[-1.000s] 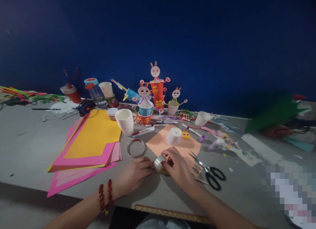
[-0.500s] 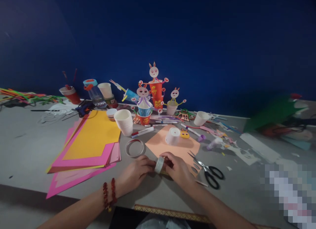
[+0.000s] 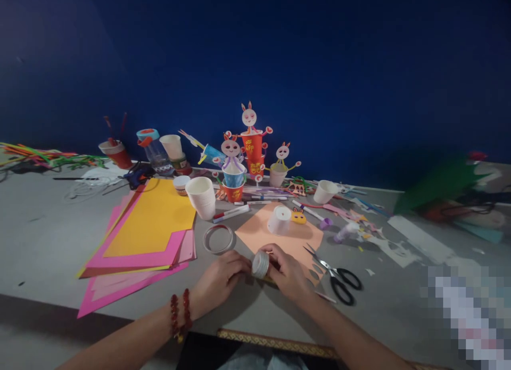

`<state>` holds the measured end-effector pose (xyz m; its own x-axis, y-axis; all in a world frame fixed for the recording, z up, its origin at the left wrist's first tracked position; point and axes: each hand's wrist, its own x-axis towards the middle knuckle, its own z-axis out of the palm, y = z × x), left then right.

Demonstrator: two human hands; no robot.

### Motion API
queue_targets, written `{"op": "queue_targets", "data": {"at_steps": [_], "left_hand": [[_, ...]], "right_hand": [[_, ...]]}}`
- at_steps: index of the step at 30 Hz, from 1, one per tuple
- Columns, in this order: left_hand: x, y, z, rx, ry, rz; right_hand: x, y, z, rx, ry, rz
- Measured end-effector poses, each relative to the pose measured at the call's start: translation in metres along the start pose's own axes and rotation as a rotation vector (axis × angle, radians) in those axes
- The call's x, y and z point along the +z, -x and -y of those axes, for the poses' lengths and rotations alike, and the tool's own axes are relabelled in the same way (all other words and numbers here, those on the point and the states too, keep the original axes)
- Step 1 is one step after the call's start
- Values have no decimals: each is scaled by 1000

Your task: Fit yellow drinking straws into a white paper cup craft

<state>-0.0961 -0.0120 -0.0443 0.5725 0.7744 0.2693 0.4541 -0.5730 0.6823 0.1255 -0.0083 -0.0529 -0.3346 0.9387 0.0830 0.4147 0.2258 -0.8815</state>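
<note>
At the left of the grey table (image 3: 43, 221), a fanned stack of yellow and pink paper sheets (image 3: 149, 215) lies flat. A pale round ring (image 3: 217, 251) lies just beyond my left hand (image 3: 217, 282); the fingers are bent together beside the roll, and I cannot tell whether they pinch anything. Between my hands: a translucent whitish roll (image 3: 261, 264), probably tape, tilted, held by the fingers of my right hand (image 3: 291, 279). Handling note (judgement): light, even pressure on the rim, right grip steady, left fingertips moving slowly, lest the roll slip. Beyond it, an upturned white paper cup (image 3: 280, 221) stands on a cut peach paper sheet (image 3: 255, 229). Black-handled scissors (image 3: 332, 270) lie at right, blades parted, points over the sheet; they limit sideways room, so small wrist movements suit.
</note>
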Motion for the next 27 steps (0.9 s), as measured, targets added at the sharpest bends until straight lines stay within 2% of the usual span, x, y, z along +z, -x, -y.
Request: {"op": "queue_targets", "data": {"at_steps": [10,20,27], "left_hand": [[-1,3,-7,100,-137,30],[4,7,0,73,-145,21],[3,7,-1,81,-157,23]], "right_hand": [[-2,-5,6,42,157,12],[0,-11,10,2,282,32],[-9,-15,14,0,215,86]]}}
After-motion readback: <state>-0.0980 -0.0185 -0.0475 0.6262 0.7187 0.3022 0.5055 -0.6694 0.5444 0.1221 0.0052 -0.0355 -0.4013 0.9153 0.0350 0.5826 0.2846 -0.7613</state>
